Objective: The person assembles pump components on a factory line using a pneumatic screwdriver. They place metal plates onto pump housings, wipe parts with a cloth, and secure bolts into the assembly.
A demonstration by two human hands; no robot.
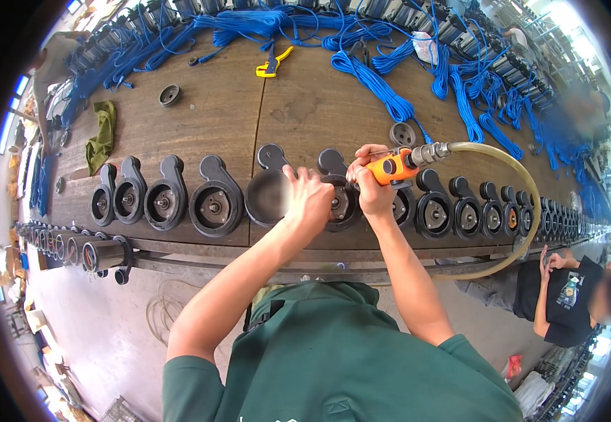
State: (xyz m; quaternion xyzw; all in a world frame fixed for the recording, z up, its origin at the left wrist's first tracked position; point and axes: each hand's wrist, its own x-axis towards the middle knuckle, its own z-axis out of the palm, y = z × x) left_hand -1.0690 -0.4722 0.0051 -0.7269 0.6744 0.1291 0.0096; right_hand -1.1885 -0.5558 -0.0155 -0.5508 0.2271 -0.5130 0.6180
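Note:
My right hand [370, 186] is closed around an orange air tool [394, 167], with a metal fitting and a pale hose at its right end. My left hand [309, 198] reaches to a black round housing [342, 205] just below the tool. Its outer fingers are raised and bent, while thumb and forefinger come together near the housing's middle; whatever they pinch is hidden. Left of this hand lies another housing [259, 200] whose inside is blurred. Each housing has a rounded arm pointing away from me.
Similar housings [217, 208] line the bench's near edge on both sides. Further back are blue cable bundles [372, 88], yellow-handled pliers [274, 63], a green cloth [101, 137] and a loose ring [170, 95]. The hose [527, 190] arcs down rightward. Another person [565, 295] is at the right.

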